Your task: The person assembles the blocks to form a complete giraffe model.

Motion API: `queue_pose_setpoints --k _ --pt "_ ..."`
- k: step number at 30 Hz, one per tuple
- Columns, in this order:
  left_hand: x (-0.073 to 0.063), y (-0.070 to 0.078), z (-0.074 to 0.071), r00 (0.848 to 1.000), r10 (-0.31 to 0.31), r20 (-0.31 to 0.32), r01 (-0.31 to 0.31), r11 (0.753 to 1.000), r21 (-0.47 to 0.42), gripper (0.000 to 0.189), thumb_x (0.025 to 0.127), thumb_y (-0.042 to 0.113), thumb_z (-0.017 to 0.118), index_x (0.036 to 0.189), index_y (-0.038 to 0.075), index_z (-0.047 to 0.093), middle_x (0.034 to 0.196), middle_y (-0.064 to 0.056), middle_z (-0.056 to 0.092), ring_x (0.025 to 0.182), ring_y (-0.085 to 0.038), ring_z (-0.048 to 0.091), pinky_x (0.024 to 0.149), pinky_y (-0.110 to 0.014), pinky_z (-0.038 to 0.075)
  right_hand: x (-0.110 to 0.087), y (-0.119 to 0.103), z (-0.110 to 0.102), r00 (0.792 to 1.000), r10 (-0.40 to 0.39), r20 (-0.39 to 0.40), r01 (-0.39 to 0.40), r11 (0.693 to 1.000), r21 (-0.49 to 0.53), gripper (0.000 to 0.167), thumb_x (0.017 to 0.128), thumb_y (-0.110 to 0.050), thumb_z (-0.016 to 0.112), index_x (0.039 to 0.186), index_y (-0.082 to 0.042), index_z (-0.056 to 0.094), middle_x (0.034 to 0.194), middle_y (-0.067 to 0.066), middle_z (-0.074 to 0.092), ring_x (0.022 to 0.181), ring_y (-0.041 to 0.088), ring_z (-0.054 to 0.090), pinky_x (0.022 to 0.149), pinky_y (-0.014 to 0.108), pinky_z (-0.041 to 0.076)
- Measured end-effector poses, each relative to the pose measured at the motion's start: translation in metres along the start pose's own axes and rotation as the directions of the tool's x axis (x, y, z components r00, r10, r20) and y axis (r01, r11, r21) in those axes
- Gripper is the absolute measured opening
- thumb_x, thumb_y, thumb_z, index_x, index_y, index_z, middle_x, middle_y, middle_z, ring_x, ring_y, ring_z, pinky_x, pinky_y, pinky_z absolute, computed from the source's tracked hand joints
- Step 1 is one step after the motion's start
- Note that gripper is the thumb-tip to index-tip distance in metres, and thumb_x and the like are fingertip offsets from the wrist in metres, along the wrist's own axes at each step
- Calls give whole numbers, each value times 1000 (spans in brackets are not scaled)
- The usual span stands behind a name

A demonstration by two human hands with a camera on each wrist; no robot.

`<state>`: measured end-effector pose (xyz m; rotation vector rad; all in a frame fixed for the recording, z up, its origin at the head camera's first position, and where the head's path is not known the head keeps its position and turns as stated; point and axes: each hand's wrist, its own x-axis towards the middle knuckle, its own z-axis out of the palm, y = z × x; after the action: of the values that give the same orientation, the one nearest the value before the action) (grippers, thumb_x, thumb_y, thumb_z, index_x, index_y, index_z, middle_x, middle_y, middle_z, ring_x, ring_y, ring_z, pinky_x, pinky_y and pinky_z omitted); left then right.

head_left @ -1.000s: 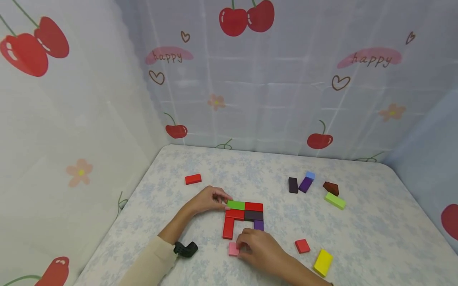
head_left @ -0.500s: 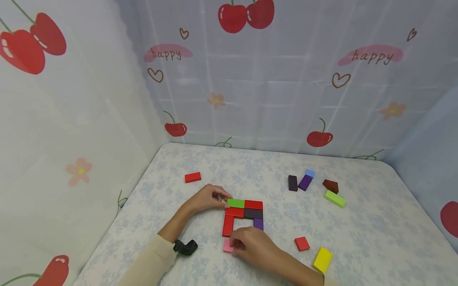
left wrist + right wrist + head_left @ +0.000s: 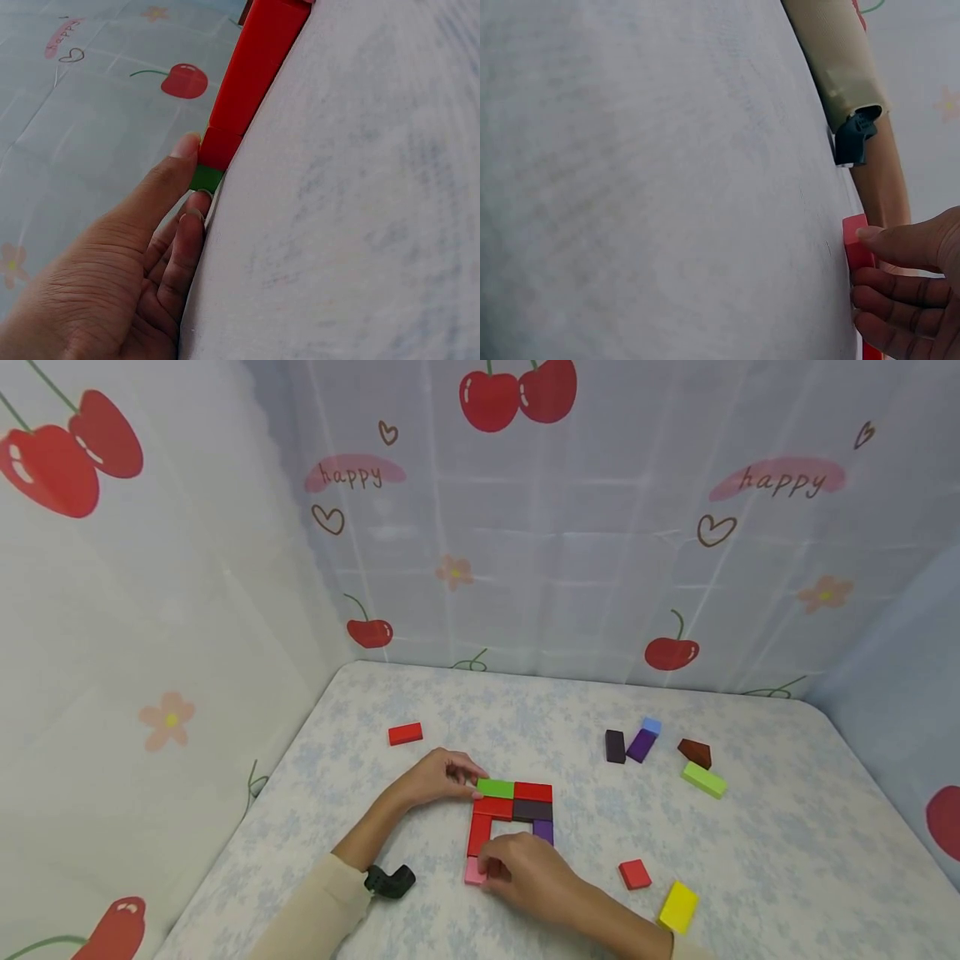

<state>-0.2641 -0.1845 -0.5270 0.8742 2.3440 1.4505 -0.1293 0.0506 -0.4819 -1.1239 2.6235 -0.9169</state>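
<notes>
Flat coloured blocks lie joined on the table in an arch-like figure. My left hand (image 3: 438,774) pinches the left end of the green block (image 3: 495,788) at its far left corner. In the left wrist view the thumb and fingertips close round the green end. A red block (image 3: 533,792) adjoins it; below are another red block and a dark block (image 3: 532,810). One leg is a red block (image 3: 478,835), the other a purple block (image 3: 543,832), partly hidden. My right hand (image 3: 532,872) pinches the small pink block (image 3: 473,870) right at the red leg's near end.
Right of the figure lie a red square block (image 3: 634,874) and a yellow block (image 3: 678,907). Farther back are dark, purple, light blue, brown and lime (image 3: 704,779) blocks. One red block (image 3: 406,734) lies at the back left. A black device (image 3: 393,882) sits at the left wrist.
My right hand has moved the pink block left and then slightly away from me, up to the red leg's near end. The left hand stays on the green block.
</notes>
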Motion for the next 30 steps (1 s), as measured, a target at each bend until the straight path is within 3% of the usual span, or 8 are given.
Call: queue_pose_setpoints --k 6,14,20,30 --pt "1 0 -1 1000 -5 6 5 1000 13 24 84 21 86 108 24 81 93 4 71 77 -14 59 68 -26 50 1 0 0 1000 23 9 -23 1000 -7 14 84 -15 85 89 -20 72 74 -18 59 68 0 54 63 16 47" --pt "1 0 0 1000 -26 1 26 1000 10 26 85 16 85 110 18 80 97 -4 72 78 -16 58 69 -24 48 2 -1 -1 1000 17 5 -17 1000 -25 14 83 -14 85 90 -18 73 74 -18 59 68 0 53 64 16 47" --pt "1 -2 -1 1000 -25 7 25 1000 4 25 84 21 86 108 23 81 96 2 72 79 -14 60 71 -26 51 -1 -2 -4 1000 8 -16 -9 1000 -18 14 84 -12 84 90 -18 73 74 -18 57 68 -1 52 62 17 46" --pt "2 -1 -1 1000 -10 15 10 1000 11 26 84 18 86 109 23 81 96 7 72 79 -14 61 72 -28 52 -31 1 -42 987 128 -93 -130 991 -17 10 89 -19 80 96 -17 75 78 -20 60 70 -1 54 64 21 50"
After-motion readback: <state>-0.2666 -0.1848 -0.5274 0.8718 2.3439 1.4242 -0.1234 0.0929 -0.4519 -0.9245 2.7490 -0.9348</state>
